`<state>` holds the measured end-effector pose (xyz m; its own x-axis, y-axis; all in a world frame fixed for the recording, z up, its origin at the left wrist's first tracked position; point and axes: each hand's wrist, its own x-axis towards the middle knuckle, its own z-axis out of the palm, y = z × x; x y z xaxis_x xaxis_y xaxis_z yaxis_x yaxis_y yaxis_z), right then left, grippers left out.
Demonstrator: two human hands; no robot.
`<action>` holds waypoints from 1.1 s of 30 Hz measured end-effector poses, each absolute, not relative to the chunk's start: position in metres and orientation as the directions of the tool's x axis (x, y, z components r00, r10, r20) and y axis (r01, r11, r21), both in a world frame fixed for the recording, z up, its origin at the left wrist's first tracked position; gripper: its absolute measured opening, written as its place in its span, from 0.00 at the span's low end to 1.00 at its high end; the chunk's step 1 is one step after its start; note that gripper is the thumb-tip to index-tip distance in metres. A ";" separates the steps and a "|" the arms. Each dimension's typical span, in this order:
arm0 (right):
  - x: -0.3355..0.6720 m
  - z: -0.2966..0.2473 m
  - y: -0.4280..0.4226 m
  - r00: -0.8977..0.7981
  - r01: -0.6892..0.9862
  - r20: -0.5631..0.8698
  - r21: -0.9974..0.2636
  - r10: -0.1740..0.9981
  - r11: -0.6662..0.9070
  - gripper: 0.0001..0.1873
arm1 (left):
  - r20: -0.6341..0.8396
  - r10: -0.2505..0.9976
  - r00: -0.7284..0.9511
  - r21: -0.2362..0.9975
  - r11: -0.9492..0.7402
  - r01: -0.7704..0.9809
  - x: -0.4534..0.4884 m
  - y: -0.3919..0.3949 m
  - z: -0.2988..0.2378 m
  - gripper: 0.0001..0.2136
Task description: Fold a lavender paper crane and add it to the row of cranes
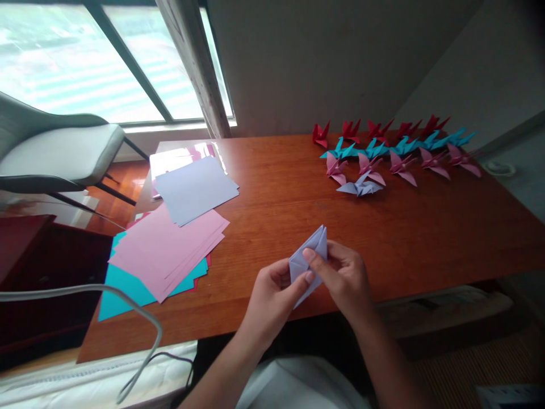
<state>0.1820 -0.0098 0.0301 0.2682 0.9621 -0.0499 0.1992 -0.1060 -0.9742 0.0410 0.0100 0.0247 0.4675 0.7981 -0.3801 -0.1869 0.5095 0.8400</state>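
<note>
Folded paper (315,241): pale purple, narrow tip up; I have it near the middle of the worktop's front edge, between both hands. Can't tell if it touches the worktop (264,216).
Left hand (269,295): pinching the paper's lower left, thumb on the near face, fingers curled.
Right hand (347,272): holding the paper's right side, thumb laid across the face.
Crease risk: I judge uneven thumb pressure could let the layers slide and set the fold crooked.
Tip risk: a hard squeeze up there could bend or tear the point.
Sheet risk: blue sheets (125,292) lie near the front left corner, under pink sheets (170,244); a forearm or the pale cable (42,293) could drag them off.
Bird risk: a careless reach toward the back right could tip the pale purple bird (361,186) into the pink birds (335,168).
Hidden: paper's far side and most fingertips; I can't count layers.
Overlap: red birds (321,135) partly behind blue birds (343,150) along the back edge; only slivers of red sheets (208,260) show.
Glare: pile past the pale purple sheets (198,190), back left corner, washed out.
Cut off: both forearms, by the frame bottom.
</note>
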 end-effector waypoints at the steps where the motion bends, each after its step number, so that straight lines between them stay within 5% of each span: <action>1: 0.182 0.029 -0.010 0.266 0.148 -0.080 -0.981 0.961 -0.123 0.15 | -0.382 0.795 0.471 0.837 0.514 -0.190 0.041 0.009 0.023 0.13; 8: 0.177 0.022 -0.010 0.226 -0.313 -0.291 -0.926 0.930 -0.213 0.16 | -0.370 0.789 0.490 0.835 0.514 -0.196 0.037 0.008 0.023 0.13; 18: 0.178 0.026 -0.009 0.141 -0.267 -0.259 -0.939 0.955 -0.216 0.20 | -0.365 0.823 0.435 0.852 0.483 -0.201 0.035 0.006 0.021 0.14; 25: 0.176 0.015 -0.008 0.237 -0.430 -0.305 -0.884 0.922 -0.182 0.23 | -0.339 0.852 0.400 0.881 0.437 -0.183 0.033 0.006 0.018 0.14; 28: 0.174 0.012 -0.008 0.240 -0.446 -0.320 -0.875 0.917 -0.188 0.22 | -0.217 0.940 0.263 0.966 0.246 -0.083 0.032 0.006 0.015 0.13; 30: 0.173 0.014 -0.009 0.274 -0.382 -0.299 -0.906 0.914 -0.182 0.22 | 0.018 0.989 0.146 0.994 -0.033 0.108 0.031 0.005 0.012 0.18; 33: 0.170 0.018 -0.012 0.373 -0.130 -0.202 -0.978 0.906 -0.164 0.22 | 0.422 0.891 0.168 0.785 -0.452 0.423 0.029 0.006 0.008 0.21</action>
<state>0.1700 -0.0120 0.0183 0.3733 0.9055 -0.2015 -0.1298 -0.1641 -0.9779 0.0288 0.0057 0.0075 0.1675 0.8909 0.4222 0.4232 -0.4518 0.7854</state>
